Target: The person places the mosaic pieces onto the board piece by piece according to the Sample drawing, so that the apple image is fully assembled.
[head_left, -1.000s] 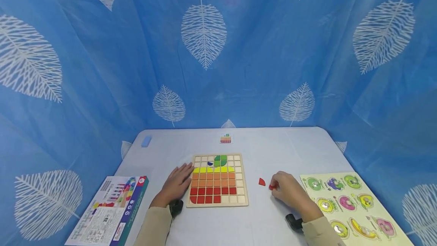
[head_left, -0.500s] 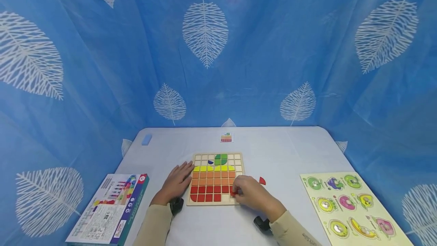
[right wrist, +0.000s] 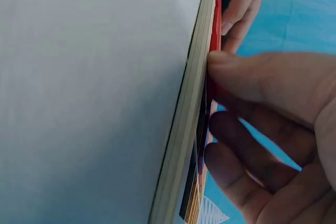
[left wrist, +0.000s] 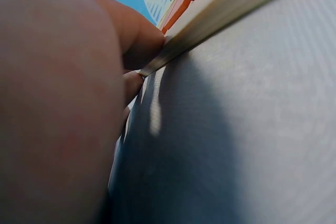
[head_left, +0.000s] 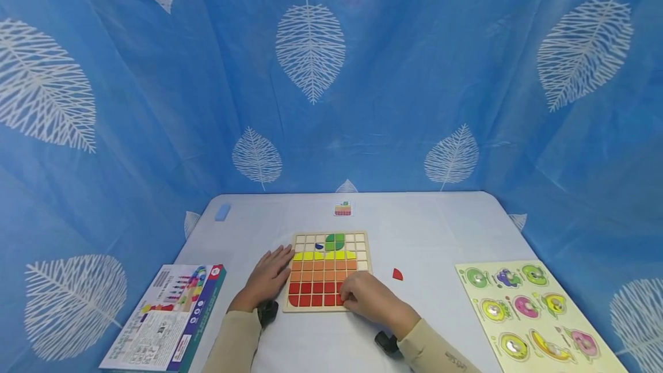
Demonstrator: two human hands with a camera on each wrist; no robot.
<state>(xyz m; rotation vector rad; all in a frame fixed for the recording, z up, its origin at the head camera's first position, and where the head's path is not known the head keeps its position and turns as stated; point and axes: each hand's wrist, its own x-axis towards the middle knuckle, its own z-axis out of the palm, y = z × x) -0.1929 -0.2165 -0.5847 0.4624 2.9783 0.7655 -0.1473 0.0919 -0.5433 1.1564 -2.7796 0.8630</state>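
Observation:
On the white table lies a wooden grid board (head_left: pixel 305 310) filled partly with colored tiles: green, blue, yellow, orange and red. My left hand (head_left: pixel 266 279) rests against its left edge, fingers fairly straight; in the left wrist view the fingertips touch the board's side (left wrist: pixel 226 11). Over the lower right of the board, my right hand (head_left: pixel 374 299) pinches a red tile (right wrist: pixel 211 88) between thumb and forefinger, at the bottom row. The tile's shape is mostly hidden by the fingers. A red quarter-circle piece (head_left: pixel 397 274) lies loose on the table right of the board.
A small picture card (head_left: pixel 343 208) lies behind the board. At back left is a light blue block (head_left: pixel 223 212). A printed box (head_left: pixel 160 315) stands at the left, and a fruit puzzle board (head_left: pixel 528 309) at the right. Blue curtains (head_left: pixel 383 102) surround the table.
My right hand has carried the red tile left from the table to the board, then a little farther left along the bottom row. The left hand stays put.

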